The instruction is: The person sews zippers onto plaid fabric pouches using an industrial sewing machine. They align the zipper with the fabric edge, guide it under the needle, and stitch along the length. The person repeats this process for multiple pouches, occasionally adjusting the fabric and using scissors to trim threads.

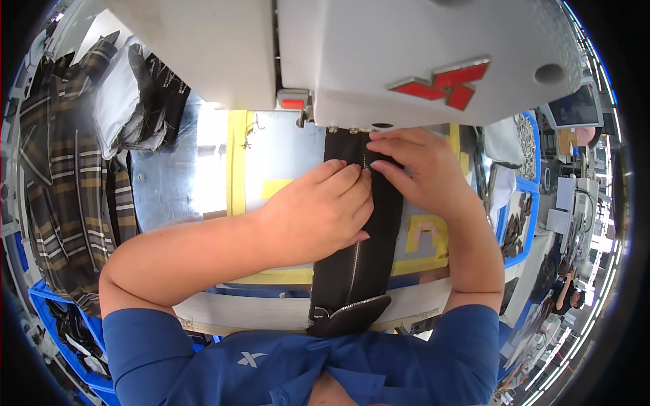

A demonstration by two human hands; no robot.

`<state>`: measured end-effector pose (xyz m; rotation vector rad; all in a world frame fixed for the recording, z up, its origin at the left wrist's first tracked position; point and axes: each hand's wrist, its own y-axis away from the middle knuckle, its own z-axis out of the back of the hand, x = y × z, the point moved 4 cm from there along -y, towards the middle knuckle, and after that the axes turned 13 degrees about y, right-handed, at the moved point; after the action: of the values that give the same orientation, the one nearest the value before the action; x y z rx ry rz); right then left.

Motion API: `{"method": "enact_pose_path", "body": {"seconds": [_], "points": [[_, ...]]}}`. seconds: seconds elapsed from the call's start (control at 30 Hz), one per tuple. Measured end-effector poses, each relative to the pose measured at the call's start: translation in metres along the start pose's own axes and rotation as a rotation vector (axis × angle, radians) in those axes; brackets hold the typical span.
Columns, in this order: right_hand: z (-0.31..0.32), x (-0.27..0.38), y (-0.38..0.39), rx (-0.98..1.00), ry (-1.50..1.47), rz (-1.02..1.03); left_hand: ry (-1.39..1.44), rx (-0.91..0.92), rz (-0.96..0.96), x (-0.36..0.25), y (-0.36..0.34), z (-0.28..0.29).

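Note:
A long black zipper strip (342, 277), black fabric with a metal-toothed zip down its length, runs from under the machine head (420, 61) toward my body. My left hand (325, 206) is curled over the strip, its bent fingertips gripping at the zip teeth and its thumb lower down. Beside it, my right hand (423, 166) rests at the strip's right edge, just below the machine. Its index finger and thumb are apart, with the fingertips touching the cloth near the zip. The strip's near end folds over at the table edge. The machine hides the far end.
Plaid cloth pieces (74, 183) and black-and-white pieces (128, 101) are heaped at the left. Blue bins (525, 223) with small parts stand at the right, another blue bin (51, 291) at lower left. Yellow tape (237, 162) marks the work plate.

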<state>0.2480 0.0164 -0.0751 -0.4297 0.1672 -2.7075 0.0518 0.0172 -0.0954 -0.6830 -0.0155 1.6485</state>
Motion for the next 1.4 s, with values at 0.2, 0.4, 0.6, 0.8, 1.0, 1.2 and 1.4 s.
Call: {"method": "enact_pose_path", "body": {"seconds": [0.2, 0.4, 0.6, 0.8, 1.0, 1.2, 1.4], "points": [[-0.005, 0.003, 0.002, -0.062, 0.073, 0.022, 0.013, -0.008, 0.002, 0.0, 0.0, 0.0], [-0.008, 0.002, 0.001, -0.079, 0.035, 0.019, 0.038, -0.009, 0.004, 0.0, 0.001, 0.0], [-0.007, 0.005, -0.001, -0.072, 0.048, 0.02, 0.059, -0.037, -0.02, 0.001, 0.002, -0.001], [-0.007, 0.009, 0.0, -0.096, 0.12, 0.041, 0.147, -0.03, 0.16, 0.007, 0.003, 0.001], [-0.005, 0.012, 0.0, -0.136, 0.181, 0.082, 0.125, -0.023, 0.223, 0.023, 0.0, 0.007], [-0.004, 0.013, 0.0, -0.172, 0.161, 0.116, 0.006, 0.048, 0.238, 0.021, -0.006, 0.014], [0.001, 0.009, 0.004, 0.047, 0.031, 0.031, -0.072, 0.045, 0.221, 0.019, -0.009, 0.016]]}}
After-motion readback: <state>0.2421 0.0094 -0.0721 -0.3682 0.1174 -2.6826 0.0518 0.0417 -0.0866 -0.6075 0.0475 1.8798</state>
